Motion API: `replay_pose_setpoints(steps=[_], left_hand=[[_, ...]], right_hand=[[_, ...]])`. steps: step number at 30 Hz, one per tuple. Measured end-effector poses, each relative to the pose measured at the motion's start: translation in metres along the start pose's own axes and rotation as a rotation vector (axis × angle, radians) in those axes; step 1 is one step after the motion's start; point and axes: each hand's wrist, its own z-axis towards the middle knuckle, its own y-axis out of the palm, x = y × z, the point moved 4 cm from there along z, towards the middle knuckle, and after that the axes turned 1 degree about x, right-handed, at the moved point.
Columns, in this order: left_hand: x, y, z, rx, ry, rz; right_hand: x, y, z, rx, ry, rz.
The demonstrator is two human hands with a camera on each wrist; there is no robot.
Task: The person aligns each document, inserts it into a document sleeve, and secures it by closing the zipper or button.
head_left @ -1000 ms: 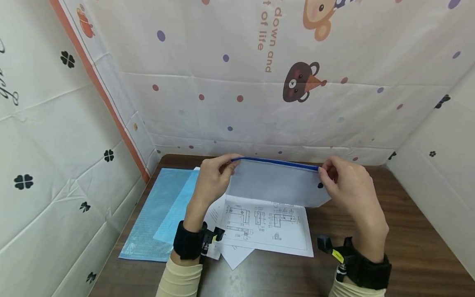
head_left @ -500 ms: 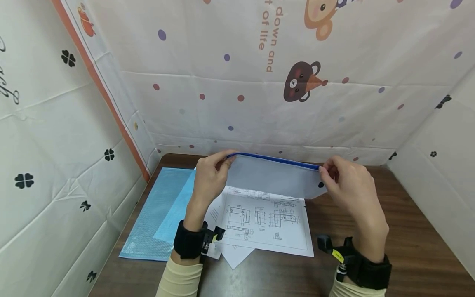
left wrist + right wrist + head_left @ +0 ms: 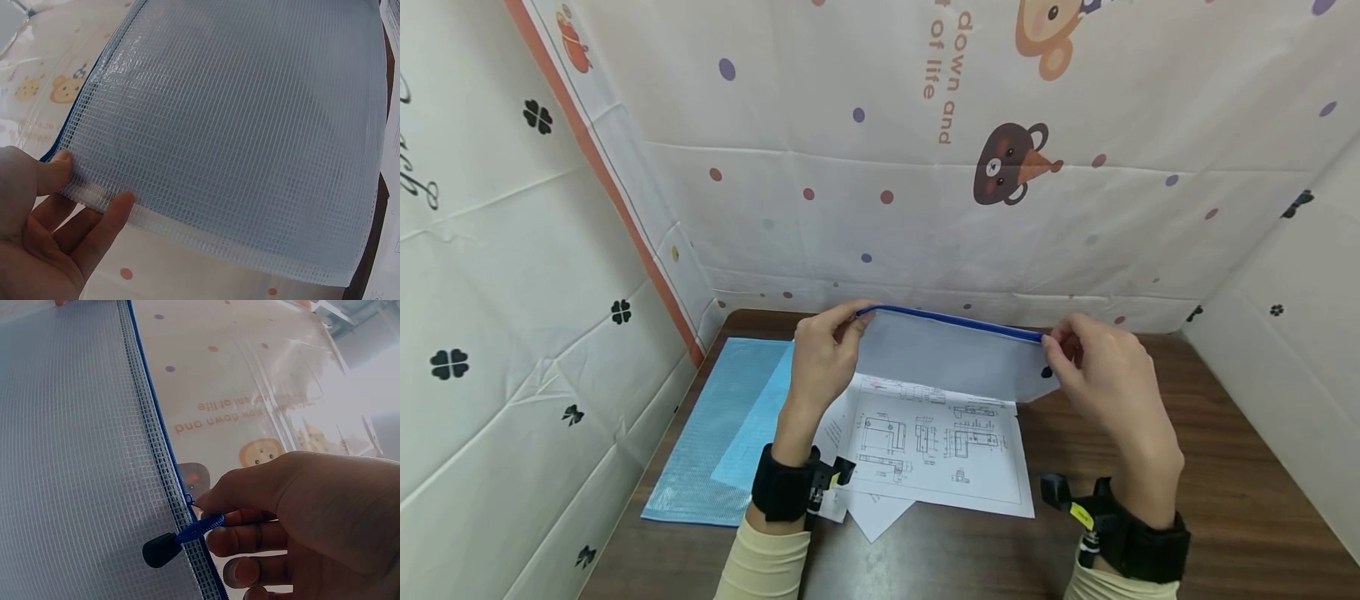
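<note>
- pouch (image 3: 955, 358): clear mesh with a blue zipper along the top edge, held up above the table (image 3: 1225, 500), over the far edge of the drawing (image 3: 936, 450).
- long axis runs left to right across the head view; zipper edge up and tipped away toward the curtain, left end a little higher than the right.
- left hand (image 3: 823, 362): thumb and fingers pinch the pouch's left top corner; in the left wrist view the fingertips (image 3: 119, 203) lie along the seam.
- right hand (image 3: 1101, 375): fingers curled, pinching the zipper at the right end; the blue pull cord and its black tab (image 3: 162, 549) hang just below the grip.
- hard to make out: whether the zipper is done up along its length, and whether anything is inside; the mesh only shows pale.
- pouch's lower edge hides the top of the drawing; more sheets under it show only at the corners.
- blue folder (image 3: 722, 433) lies flat at the left, partly covered by the left forearm.
</note>
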Motion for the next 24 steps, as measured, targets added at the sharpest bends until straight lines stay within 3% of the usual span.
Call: replay_pose_setpoints(steps=[11, 24], left_hand=[[-0.006, -0.003, 0.002, 0.05, -0.021, -0.012], [-0.012, -0.017, 0.0, 0.239, -0.11, -0.009]], right_hand=[[0.011, -0.009, -0.003, 0.069, 0.048, -0.036], [0.019, -0.014, -0.006, 0.104, 0.057, -0.029]])
